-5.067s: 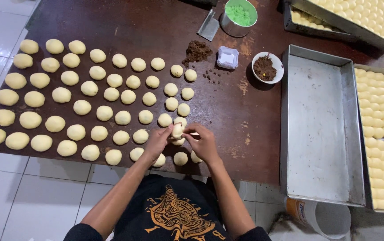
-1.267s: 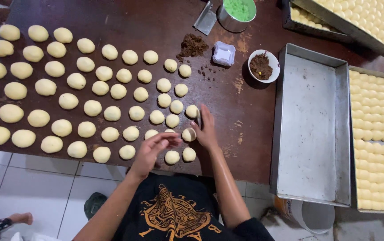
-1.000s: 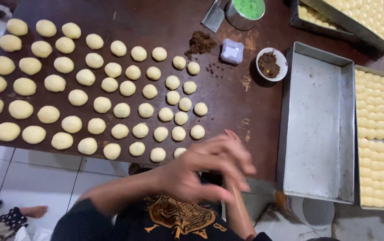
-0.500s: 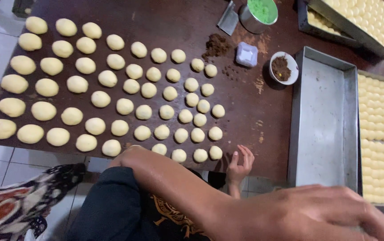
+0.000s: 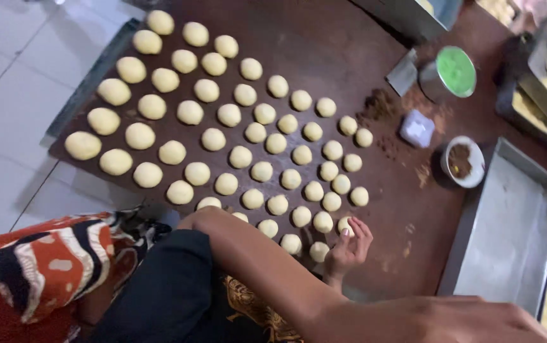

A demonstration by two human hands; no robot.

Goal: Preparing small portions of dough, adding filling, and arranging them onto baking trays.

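— Dough first: where was the piece the hands worked on?

— The small pale round dough ball (image 5: 345,225) lay on the dark brown wooden table (image 5: 413,216). It sat at the right end of the rows of pale dough balls (image 5: 242,155), close to the near edge of the table.

— And what had changed about the hands?

— A little earlier both hands were together around that ball, near the same edge. Now only the right hand (image 5: 348,244) was beside it. This hand was half open, the fingers loosely curled, and the fingertips (image 5: 344,232) rested against the ball. It was not closed around it.

— And the other one?

— The left hand (image 5: 438,317) had swung away. Its arm crossed in front of the body to the right side, very near to the camera, before the near corner of the empty grey metal baking tray (image 5: 508,241). I saw only the back of it, so I could not tell if its fingers were spread or closed.

— What did it mean, in your opinion?

— I judged that the shaping of this ball was finished, because it sat in line with the others. The small white bowl of brown filling (image 5: 463,162) stood untouched near the far end of the tray.
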